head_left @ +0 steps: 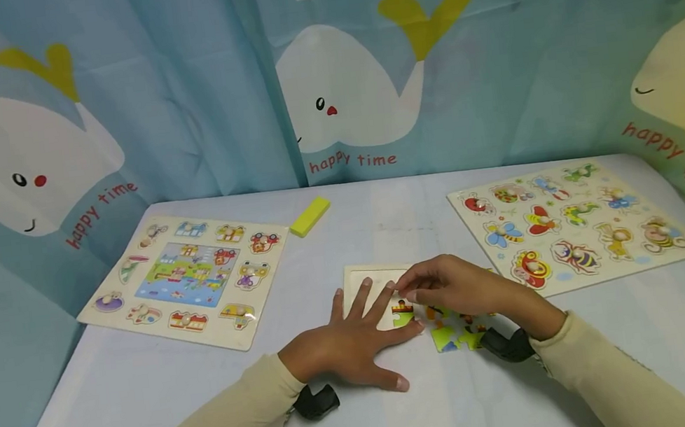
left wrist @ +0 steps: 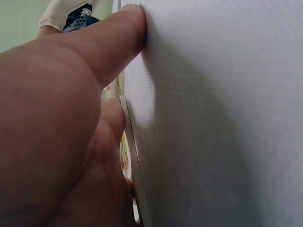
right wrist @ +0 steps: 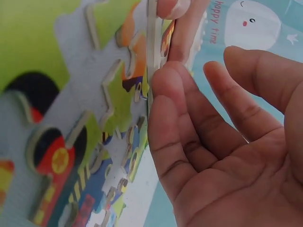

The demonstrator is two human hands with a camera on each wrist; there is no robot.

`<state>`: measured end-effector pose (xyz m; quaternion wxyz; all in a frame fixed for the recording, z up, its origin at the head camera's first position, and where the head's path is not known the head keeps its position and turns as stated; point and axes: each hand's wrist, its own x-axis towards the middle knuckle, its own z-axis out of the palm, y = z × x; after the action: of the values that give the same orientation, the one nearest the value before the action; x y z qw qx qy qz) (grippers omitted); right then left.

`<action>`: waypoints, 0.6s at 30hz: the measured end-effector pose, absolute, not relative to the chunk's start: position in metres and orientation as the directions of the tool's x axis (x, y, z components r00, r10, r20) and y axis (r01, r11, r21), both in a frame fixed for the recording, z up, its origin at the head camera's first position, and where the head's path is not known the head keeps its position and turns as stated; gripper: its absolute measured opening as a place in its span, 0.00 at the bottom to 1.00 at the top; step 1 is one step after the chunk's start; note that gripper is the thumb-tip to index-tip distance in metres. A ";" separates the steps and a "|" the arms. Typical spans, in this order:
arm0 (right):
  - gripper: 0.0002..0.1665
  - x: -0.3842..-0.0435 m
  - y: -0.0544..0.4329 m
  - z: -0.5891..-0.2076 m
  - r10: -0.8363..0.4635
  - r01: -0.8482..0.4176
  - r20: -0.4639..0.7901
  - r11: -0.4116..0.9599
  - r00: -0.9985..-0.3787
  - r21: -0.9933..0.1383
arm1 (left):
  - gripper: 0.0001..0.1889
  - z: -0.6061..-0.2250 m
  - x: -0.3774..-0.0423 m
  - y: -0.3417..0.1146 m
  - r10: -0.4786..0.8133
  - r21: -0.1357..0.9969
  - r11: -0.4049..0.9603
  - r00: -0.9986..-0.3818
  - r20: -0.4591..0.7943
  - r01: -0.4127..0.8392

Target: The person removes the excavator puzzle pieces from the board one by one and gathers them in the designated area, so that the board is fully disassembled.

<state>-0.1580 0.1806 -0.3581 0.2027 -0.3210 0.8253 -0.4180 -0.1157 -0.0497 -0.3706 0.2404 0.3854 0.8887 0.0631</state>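
Note:
My left hand (head_left: 352,350) lies spread over a small pale puzzle tray (head_left: 380,267), its fingers straight and its thumb on the tablecloth. Inside the tray, a jigsaw piece with green and red print (head_left: 402,312) shows between the fingers. My right hand (head_left: 459,288) is over the tray's right side, fingertips beside the left fingers. In the right wrist view its fingers (right wrist: 165,127) are loosely bent, thumb apart, with nothing between them. Loose jigsaw pieces (right wrist: 52,156) with green, orange and black print lie on the cloth under the right wrist, partly hidden in the head view.
A vehicle peg puzzle board (head_left: 232,247) lies at the left, and an insect peg puzzle board (head_left: 555,217) at the right. Near the back is a yellow block (head_left: 310,217). A blue whale-print curtain (head_left: 209,102) hangs behind the white-covered table (head_left: 147,391).

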 end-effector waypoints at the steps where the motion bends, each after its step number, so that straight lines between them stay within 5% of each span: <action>1: 0.13 -0.158 0.180 -0.359 -0.702 -0.364 -0.062 0.440 -0.709 -0.821 | 0.41 -0.370 -0.116 -0.050 0.714 0.298 0.696 -0.588 -0.380 0.653; 18: 0.14 -0.157 0.180 -0.357 -0.673 -0.382 -0.009 0.431 -0.740 -0.818 | 0.41 -0.370 -0.115 -0.051 0.714 0.314 0.698 -0.587 -0.382 0.644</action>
<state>-0.1574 0.1796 -0.3575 0.1700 -0.3182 0.8286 -0.4280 -0.1152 -0.0514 -0.3702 0.2454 0.3823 0.8880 0.0711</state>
